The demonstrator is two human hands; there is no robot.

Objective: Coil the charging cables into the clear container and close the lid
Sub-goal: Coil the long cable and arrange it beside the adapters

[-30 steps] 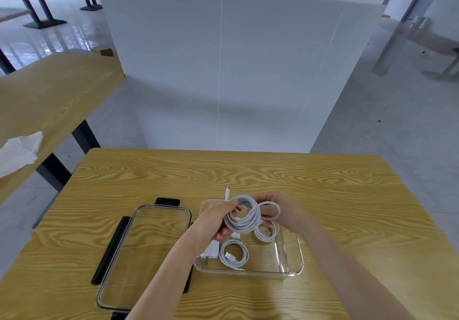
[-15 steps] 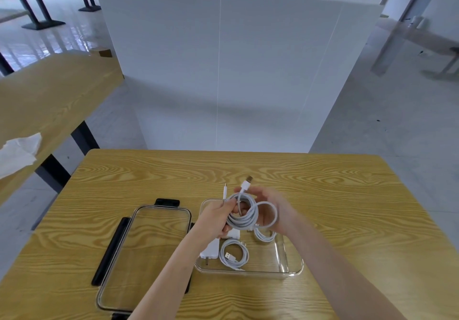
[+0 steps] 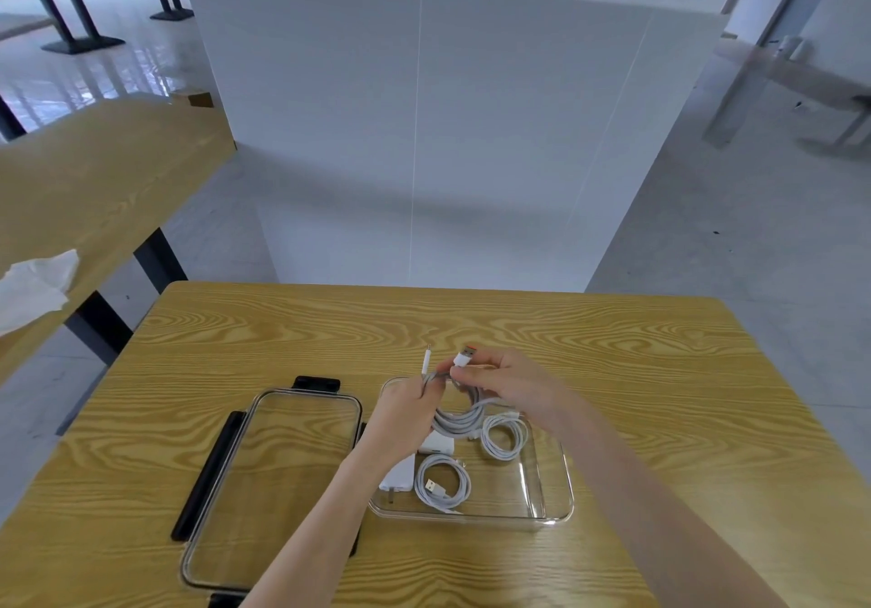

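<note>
The left hand (image 3: 405, 412) grips the coiled cable (image 3: 459, 416) to keep its loops together; the right hand (image 3: 511, 383) pinches the plug end (image 3: 464, 356) — likely to tuck it in. The coil hangs just above the clear container (image 3: 558, 511), where two coils and a charger lie below the grip. The lid (image 3: 278, 480) lies on the table (image 3: 660, 371), left of the grip — its near edge is cut off.

Head view, steeply down at table (image 3: 612, 371)
</note>
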